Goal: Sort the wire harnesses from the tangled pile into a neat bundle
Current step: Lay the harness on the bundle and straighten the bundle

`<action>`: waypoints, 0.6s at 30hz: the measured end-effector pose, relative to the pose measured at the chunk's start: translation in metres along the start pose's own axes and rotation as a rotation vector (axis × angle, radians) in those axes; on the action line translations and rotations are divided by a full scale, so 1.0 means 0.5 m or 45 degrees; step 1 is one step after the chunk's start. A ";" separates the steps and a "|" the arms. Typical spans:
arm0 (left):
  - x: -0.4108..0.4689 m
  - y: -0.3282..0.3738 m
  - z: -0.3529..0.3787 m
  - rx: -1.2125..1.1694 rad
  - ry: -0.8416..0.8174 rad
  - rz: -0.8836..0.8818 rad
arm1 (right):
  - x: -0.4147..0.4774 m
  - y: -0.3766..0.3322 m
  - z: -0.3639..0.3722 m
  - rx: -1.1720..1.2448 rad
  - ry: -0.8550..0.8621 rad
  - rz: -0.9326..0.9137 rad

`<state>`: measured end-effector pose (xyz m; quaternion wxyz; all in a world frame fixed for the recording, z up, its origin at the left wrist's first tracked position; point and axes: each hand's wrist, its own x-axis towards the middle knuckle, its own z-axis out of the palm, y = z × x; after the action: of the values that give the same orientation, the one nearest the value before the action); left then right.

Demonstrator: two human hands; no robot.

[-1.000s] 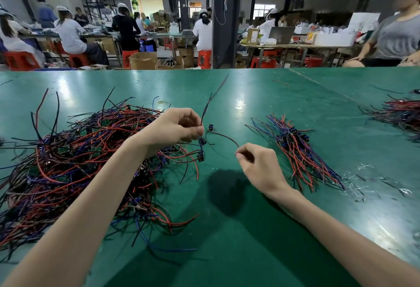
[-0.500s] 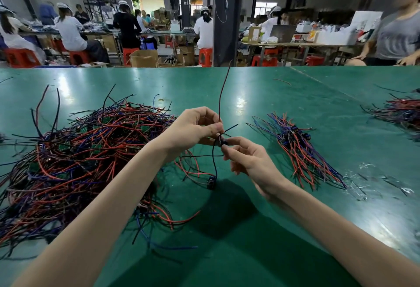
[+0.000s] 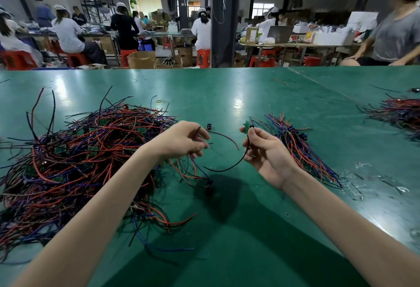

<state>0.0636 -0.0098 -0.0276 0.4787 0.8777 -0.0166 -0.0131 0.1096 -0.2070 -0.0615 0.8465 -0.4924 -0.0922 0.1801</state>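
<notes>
Nearest, two bare forearms reach over the green table. The left hand curls its fingers round a few thin wires rising off the tangled pile, a sprawl of red, blue and black leads dotted with small green boards, just left of it. The right hand, palm up, pinches one wire harness: a black lead sagging between the hands, with a small green board at its upper end. Just beyond the right hand lies the neat bundle, its leads roughly parallel and its black connectors grouped at the far end. Farther right sits another heap of wires. Seated workers line the benches behind.
</notes>
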 end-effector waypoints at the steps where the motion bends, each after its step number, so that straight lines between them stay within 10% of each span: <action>1: 0.001 -0.003 -0.007 0.017 0.008 -0.017 | 0.002 0.001 -0.002 -0.025 0.003 -0.008; 18: -0.001 -0.011 -0.082 0.291 -0.041 -0.295 | 0.083 0.019 0.003 -1.447 0.219 -0.491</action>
<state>0.0649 0.0277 -0.0100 0.3705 0.9223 0.0754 -0.0804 0.1449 -0.1851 -0.0700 0.4728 -0.8546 -0.1928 -0.0946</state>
